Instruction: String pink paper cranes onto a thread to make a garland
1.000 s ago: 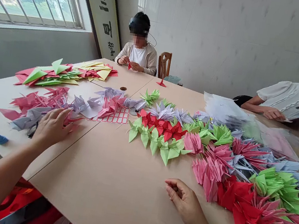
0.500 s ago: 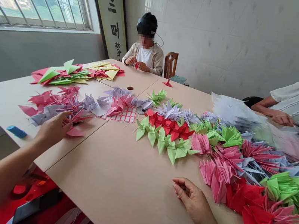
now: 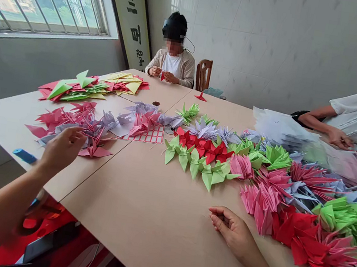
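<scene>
- Left hand (image 3: 62,149), head view: reaching forward from the lower left, back up, fingers bent inward over the near edge of the pink and lavender pile (image 3: 65,118). Its fingertips are partly hidden; I cannot tell whether it grips a piece.
- Left forearm (image 3: 0,209): slanting across the table's left corner, just beside a blue cap (image 3: 24,155).
- Right hand (image 3: 233,232): on its side on the table (image 3: 144,200), fingers loosely curled, a narrow gap between thumb and forefinger, nothing seen in it. Its forearm runs to the lower right.
- Pile: on the left of the table, a pink piece (image 3: 96,152) at its near right edge, close to the left hand.
- Near the right hand: pink bundles (image 3: 260,205) and red bundles (image 3: 295,228), just beyond and to its right, apart from the fingers.
- Mid-table: a green row (image 3: 195,165) before a red row (image 3: 201,147).
- Across the table: a co-worker (image 3: 172,63) with a small red piece (image 3: 162,76) between both hands.
</scene>
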`<state>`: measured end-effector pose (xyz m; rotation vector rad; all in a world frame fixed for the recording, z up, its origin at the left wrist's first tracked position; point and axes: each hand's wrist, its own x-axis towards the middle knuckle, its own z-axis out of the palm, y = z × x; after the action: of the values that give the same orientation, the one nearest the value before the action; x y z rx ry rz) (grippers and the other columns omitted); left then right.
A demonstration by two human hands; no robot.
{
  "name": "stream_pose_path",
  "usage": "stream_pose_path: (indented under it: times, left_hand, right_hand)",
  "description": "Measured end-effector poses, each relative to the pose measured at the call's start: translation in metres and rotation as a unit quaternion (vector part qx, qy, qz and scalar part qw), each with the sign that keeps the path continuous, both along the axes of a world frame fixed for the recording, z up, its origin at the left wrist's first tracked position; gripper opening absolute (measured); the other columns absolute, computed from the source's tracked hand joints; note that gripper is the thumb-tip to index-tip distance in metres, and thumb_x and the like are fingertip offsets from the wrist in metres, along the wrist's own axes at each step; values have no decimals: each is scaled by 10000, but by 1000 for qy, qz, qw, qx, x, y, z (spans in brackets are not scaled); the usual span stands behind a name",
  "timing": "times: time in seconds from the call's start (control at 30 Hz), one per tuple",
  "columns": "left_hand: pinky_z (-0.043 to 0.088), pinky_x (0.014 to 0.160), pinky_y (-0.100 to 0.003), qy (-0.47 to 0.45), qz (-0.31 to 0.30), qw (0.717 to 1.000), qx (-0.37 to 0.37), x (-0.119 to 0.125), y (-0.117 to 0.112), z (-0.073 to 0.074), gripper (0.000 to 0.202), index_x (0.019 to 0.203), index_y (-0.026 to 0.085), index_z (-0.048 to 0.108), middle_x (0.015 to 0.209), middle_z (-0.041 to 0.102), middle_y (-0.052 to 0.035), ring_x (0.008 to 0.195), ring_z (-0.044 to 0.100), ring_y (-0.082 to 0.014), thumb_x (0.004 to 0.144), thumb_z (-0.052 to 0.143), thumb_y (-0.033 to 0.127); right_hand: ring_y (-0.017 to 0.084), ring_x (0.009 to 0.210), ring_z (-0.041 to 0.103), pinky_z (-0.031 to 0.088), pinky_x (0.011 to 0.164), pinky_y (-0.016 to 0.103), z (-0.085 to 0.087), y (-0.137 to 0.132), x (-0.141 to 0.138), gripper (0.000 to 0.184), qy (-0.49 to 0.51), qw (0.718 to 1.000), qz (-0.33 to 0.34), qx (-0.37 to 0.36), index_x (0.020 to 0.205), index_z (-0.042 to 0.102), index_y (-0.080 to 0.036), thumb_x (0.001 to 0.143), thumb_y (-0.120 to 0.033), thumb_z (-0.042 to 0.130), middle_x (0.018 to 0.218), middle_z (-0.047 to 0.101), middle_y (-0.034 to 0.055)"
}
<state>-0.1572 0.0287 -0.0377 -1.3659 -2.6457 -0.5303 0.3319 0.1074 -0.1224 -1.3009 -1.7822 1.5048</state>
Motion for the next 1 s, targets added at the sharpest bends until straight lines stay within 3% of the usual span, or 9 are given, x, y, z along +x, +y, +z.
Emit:
stream_pose_path:
  times: [0.1,0.2,0.3,0.43,0.53,0.63,0.73,0.87,1.0]
  left_hand:
    - [396,968,-410,76,-10,996,-40,-13,13,14,460,1296,127,482,1222,584,-125,1127,514,-270,918,363,362]
    - [298,1048,-467,109,-59,987,-107,-28,36,26,493,1326,116,489,1339,501,-127,1253,383,-310,865,446,283]
    - [323,1018,-489,110,-82,978,-156,-41,58,27,486,1255,104,572,1312,522,-136,1230,391,-328,792,523,242]
    - [393,942,-429,95,-69,978,-169,-56,77,25,340,1048,123,689,1140,636,-123,1121,487,-293,812,486,259]
    - [459,778,-362,74,-16,987,-144,-65,82,27,370,1009,124,693,1002,680,-124,875,573,-257,824,468,353]
    - [451,645,-316,49,37,993,-97,-67,80,32,420,1030,127,683,904,695,-110,683,556,-214,807,471,413]
    - [438,589,-261,13,55,998,-39,-64,76,38,422,1049,138,669,879,704,-65,631,549,-166,791,478,412]
    - [439,519,-216,-31,34,999,20,-58,68,38,373,946,145,685,759,703,-17,578,563,-134,753,516,416]
    - [525,628,-310,9,4,996,91,-43,54,22,355,927,161,687,764,709,-38,684,641,-194,778,526,440]
  right_hand:
    - [168,745,569,498,666,257,0,0,0,350,6,1000,-7,-3,1016,673,-184,817,-463,606,797,616,41]
    - [161,723,557,495,653,253,0,0,-1,348,8,1000,-9,-17,1014,673,-190,813,-467,607,765,595,28]
    - [162,732,551,492,656,256,1,1,-3,357,6,1000,-5,-27,1028,659,-175,819,-458,597,784,590,34]
    - [160,731,540,483,645,253,0,2,-6,380,5,999,-8,-37,1038,638,-153,829,-464,575,797,589,42]
    - [154,710,524,469,639,252,0,3,-8,384,-10,999,-3,-34,1048,632,-145,845,-461,555,772,580,35]
    - [153,718,517,460,651,254,0,2,-8,382,-18,1000,3,-22,1054,630,-144,853,-457,543,783,578,35]
    - [159,739,522,453,658,255,1,1,-8,387,-25,999,0,-22,1055,629,-144,850,-460,541,811,587,44]
    - [161,742,525,455,662,259,1,1,-8,396,-26,999,1,-29,1064,625,-144,849,-464,533,832,599,51]
    - [169,778,543,463,687,262,3,1,-8,394,-30,999,3,-20,1069,627,-147,849,-461,534,876,613,60]
